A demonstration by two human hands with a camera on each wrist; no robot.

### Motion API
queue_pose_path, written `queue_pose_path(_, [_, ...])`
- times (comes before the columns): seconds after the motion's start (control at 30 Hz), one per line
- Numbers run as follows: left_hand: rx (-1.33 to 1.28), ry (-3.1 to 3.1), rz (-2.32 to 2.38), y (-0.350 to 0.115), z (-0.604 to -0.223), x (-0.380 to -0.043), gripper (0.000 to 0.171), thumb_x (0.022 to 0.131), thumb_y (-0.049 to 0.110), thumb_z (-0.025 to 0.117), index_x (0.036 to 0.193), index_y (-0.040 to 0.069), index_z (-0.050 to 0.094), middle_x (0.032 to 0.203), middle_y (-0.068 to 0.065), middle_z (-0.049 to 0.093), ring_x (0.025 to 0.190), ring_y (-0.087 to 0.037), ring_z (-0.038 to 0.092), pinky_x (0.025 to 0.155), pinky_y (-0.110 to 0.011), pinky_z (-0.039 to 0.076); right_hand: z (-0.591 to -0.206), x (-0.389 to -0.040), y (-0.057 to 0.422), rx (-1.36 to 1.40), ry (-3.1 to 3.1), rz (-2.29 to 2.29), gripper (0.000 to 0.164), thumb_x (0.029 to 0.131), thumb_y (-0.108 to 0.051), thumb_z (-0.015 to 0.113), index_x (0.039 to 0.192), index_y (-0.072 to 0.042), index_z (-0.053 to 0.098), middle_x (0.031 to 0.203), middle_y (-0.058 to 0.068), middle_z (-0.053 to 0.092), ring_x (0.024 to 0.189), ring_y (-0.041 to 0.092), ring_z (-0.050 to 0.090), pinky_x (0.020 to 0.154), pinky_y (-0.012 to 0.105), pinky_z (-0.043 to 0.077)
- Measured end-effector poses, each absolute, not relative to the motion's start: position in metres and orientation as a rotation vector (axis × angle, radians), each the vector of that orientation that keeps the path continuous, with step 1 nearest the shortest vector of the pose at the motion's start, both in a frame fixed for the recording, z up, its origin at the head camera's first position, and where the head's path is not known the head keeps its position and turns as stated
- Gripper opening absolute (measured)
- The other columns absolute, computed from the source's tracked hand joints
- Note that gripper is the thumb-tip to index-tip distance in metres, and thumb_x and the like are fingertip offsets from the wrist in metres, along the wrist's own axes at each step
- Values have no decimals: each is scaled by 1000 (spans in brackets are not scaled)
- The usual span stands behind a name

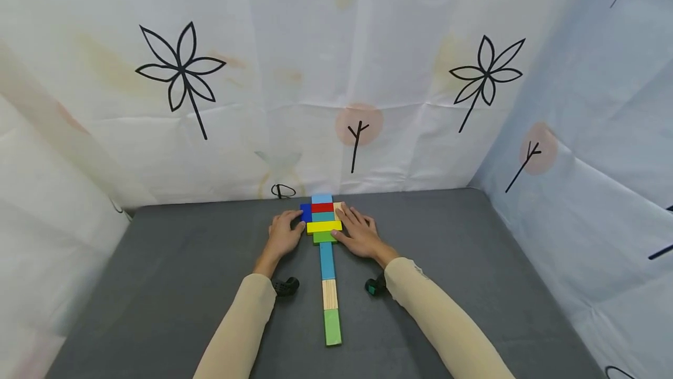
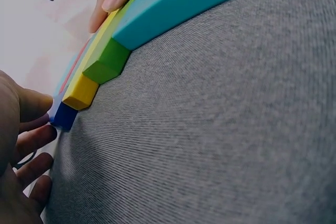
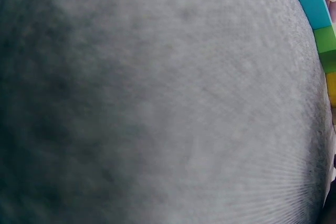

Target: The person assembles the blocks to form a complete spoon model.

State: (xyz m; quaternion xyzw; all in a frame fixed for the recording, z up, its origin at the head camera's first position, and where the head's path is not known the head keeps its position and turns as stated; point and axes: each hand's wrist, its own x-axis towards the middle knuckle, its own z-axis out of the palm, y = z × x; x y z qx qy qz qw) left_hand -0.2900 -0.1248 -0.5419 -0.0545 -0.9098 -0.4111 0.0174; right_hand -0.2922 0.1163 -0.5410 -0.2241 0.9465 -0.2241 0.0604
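Coloured wooden blocks lie flat in a pattern at the table's far edge. My left hand [image 1: 284, 234] is beside the dark blue block [image 1: 306, 213], its thumb and fingers loosely bent at the block's outer side. My right hand [image 1: 360, 233] reaches in from the other side, fingers stretched over the plain wood block [image 1: 338, 207], which it partly hides. Its thumb rests by the yellow block [image 1: 323, 226] and the green block [image 1: 324, 237]. Between the hands sit a red block [image 1: 322, 207] and a teal block [image 1: 323, 216], with a light blue block [image 1: 321, 198] beyond.
From the green block a straight row runs toward me: a blue block [image 1: 327, 261], a plain wood block [image 1: 329, 294] and a light green block [image 1: 332, 327]. Grey cloth covers the table [image 1: 184, 297]. A printed white curtain [image 1: 252, 104] stands right behind the pattern.
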Motion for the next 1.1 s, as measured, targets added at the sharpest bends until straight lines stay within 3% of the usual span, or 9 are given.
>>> queue_pose_path(0.8, [-155, -2836, -1260, -129, -544, -288, 48, 102, 20, 61, 147, 4, 53, 149, -20, 49, 140, -42, 36, 114, -63, 23, -540, -295, 114, -656, 2863, -746, 70, 107, -47, 45, 164, -15, 21, 170, 12, 8, 154, 33, 14, 115, 59, 14])
queue_pose_path(1.1, [-271, -2745, -1092, -142, -523, -284, 50, 103, 19, 59, 149, 1, 49, 147, -25, 48, 137, -45, 41, 109, -66, 31, -534, -293, 131, -619, 2788, -1166, 67, 107, -31, 52, 161, -3, 23, 166, 21, 19, 152, 39, 19, 117, 65, 13])
